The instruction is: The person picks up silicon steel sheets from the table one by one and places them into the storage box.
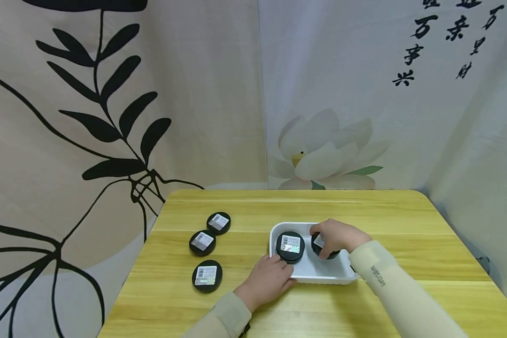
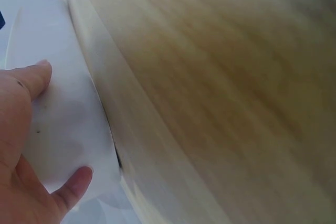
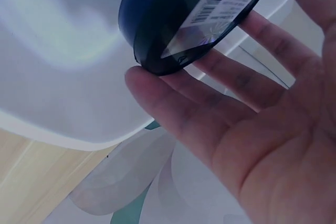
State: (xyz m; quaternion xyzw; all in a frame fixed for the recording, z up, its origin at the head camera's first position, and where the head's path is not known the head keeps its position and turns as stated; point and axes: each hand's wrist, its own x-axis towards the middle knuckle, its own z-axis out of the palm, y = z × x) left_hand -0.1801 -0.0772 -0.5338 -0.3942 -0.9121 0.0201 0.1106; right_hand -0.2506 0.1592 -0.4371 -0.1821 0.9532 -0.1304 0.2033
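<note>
A white tray (image 1: 312, 280) sits on the wooden table (image 1: 405, 225) and holds two round black tins with barcode labels. My right hand (image 1: 338, 237) reaches down into the tray and grips the right tin (image 1: 318, 240); in the right wrist view its fingers (image 3: 220, 93) curl round that tin (image 3: 173, 19) just above the tray floor (image 3: 63, 77). The left tin (image 1: 290, 245) lies flat in the tray. My left hand (image 1: 268, 279) holds the tray's near left corner, thumb and fingers (image 2: 31, 80) on the white wall (image 2: 68, 129).
Three more black tins lie on the table left of the tray: one at the back (image 1: 218, 222), one in the middle (image 1: 202, 242), one nearest me (image 1: 207, 275). Printed cloth hangs behind and beside the table.
</note>
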